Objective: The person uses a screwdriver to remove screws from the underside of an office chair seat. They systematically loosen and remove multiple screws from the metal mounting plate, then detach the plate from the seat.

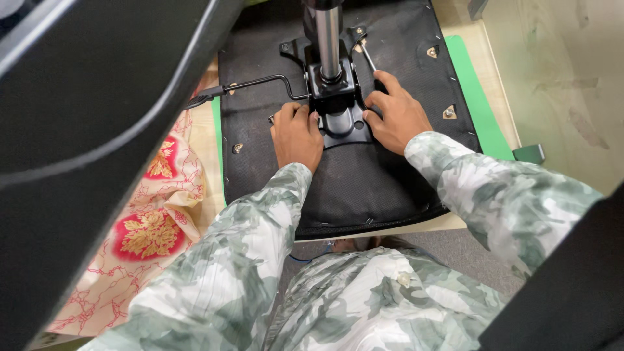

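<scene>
- Centrally, black metal mechanism plate [338, 107] lying on the upturned seat underside [364, 175], right between the fingertips of both hands.
- Left hand [297, 135] curled narrow, fingertips pressed on the plate's left edge; whether anything small is pinched there cannot be told.
- Right hand [396, 117] curled on the plate's right edge, fingers closed around a dark screwdriver handle, its thin shaft [367, 57] slanting up and away from the knuckles.
- Chrome gas-lift column [328, 39] standing upright out of the plate, just beyond the fingertips.
- Bent black lever rod [260, 82] running off to the left, past the left fingers.
- Metal screw inserts [448, 112] in the seat fabric, outside the right hand.
- Green mat [478, 97] under the seat, further right.
- Patterned red-and-cream cloth [153, 227] lying well left of the left wrist.
- Camouflage-print sleeves [247, 247] nearest the camera.
</scene>
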